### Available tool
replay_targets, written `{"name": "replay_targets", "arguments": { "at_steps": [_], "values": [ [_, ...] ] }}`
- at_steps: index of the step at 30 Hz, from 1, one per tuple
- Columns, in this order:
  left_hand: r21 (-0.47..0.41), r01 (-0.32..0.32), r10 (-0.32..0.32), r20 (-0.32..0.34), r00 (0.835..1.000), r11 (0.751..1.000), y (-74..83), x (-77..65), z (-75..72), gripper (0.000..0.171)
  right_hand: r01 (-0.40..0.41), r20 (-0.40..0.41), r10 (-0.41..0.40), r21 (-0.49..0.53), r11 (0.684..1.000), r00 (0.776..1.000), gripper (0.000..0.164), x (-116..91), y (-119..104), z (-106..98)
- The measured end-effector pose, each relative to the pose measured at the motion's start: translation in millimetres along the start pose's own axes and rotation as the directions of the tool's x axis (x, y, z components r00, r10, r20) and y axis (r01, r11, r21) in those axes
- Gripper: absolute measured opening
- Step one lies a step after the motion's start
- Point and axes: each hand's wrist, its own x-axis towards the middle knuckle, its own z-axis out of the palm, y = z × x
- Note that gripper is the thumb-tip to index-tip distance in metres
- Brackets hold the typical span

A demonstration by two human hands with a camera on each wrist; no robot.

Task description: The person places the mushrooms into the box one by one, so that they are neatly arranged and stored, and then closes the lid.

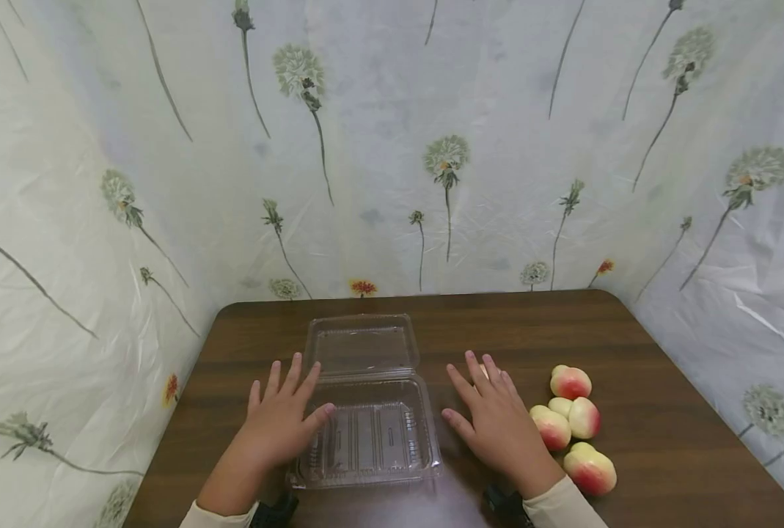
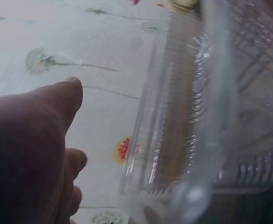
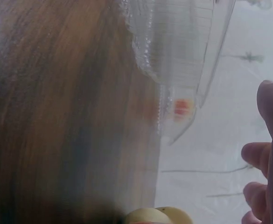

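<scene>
A clear plastic clamshell container (image 1: 372,469) lies on the table with its lid (image 1: 361,345) folded back to the far side. Over its left edge is my left hand (image 1: 279,422), fingers straight and spread, holding nothing. My right hand (image 1: 497,422) is spread out between the container and several yellow-and-red peaches (image 1: 590,469). It holds nothing either. Behind its fingers a small part of another peach (image 1: 482,371) shows; the rest is hidden. The left wrist view has the container (image 2: 173,116) beside the thumb. Pale peaches (image 3: 148,215) appear at the bottom of the right wrist view.
The brown wooden table (image 1: 497,323) has rounded far corners. A pale sheet (image 1: 378,183) printed with dandelions hangs behind it and along both sides. Dark straps with wrist cameras (image 1: 274,510) sit at both wrists.
</scene>
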Motion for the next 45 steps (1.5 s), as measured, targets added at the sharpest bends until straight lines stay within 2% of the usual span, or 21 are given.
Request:
{"name": "replay_targets", "arguments": {
  "at_steps": [5,10,15,19,22,26,30,33,35,37,40,42,45],
  "values": [
    [-0.053,0.028,-0.028,-0.002,1.0,0.998,-9.4,-0.6,3.2,0.087,-0.003,-0.03,0.004,0.021,1.0,1.0,0.069,-3,2,5],
    [-0.094,0.075,-0.077,-0.018,0.997,0.993,-27.3,-4.5,15.1,0.082,0.0,-0.067,0.002,0.032,0.999,0.998,0.067,-8,2,11],
    [-0.198,0.051,-0.062,-0.051,0.997,0.979,-40.9,-8.0,26.2,0.073,0.002,-0.082,0.0,0.026,1.0,0.997,0.067,-15,2,15],
    [-0.34,0.001,-0.035,-0.095,0.995,0.941,-48.3,-8.5,32.6,0.072,-0.029,-0.084,0.032,0.042,0.999,0.996,0.068,-21,4,16],
    [-0.406,-0.049,-0.017,-0.156,0.988,0.913,-53.2,-8.2,38.1,0.069,-0.04,-0.11,0.045,0.047,0.998,0.993,0.066,-25,7,15],
    [-0.438,-0.148,0.031,-0.263,0.964,0.887,-57.2,-7.3,48.1,0.062,-0.033,-0.167,0.042,0.058,0.998,0.985,0.062,-31,13,10],
    [-0.493,-0.247,0.09,-0.32,0.943,0.834,-57.7,-6.7,58.5,0.058,-0.014,-0.216,0.027,0.059,0.998,0.976,0.06,-38,20,1],
    [-0.526,-0.283,0.114,-0.33,0.937,0.802,-57.4,-5.9,64.0,0.058,-0.006,-0.254,0.021,0.062,0.998,0.967,0.058,-43,26,-5],
    [-0.53,-0.29,0.125,-0.325,0.937,0.797,-57.6,-6.5,66.2,0.059,-0.007,-0.276,0.026,0.07,0.998,0.961,0.057,-49,30,-7],
    [-0.554,-0.295,0.134,-0.313,0.94,0.778,-58.3,-7.1,67.1,0.059,-0.016,-0.286,0.038,0.08,0.997,0.958,0.057,-54,35,-8],
    [-0.604,-0.293,0.137,-0.292,0.947,0.741,-59.5,-7.3,66.4,0.059,-0.033,-0.29,0.054,0.078,0.996,0.956,0.058,-61,43,-10],
    [-0.644,-0.296,0.136,-0.287,0.948,0.706,-60.0,-5.9,65.4,0.059,-0.046,-0.288,0.068,0.082,0.996,0.955,0.059,-65,50,-14],
    [-0.68,-0.294,0.139,-0.274,0.952,0.672,-60.8,-3.5,64.4,0.06,-0.059,-0.293,0.081,0.085,0.995,0.953,0.063,-73,62,-19]
  ]
}}
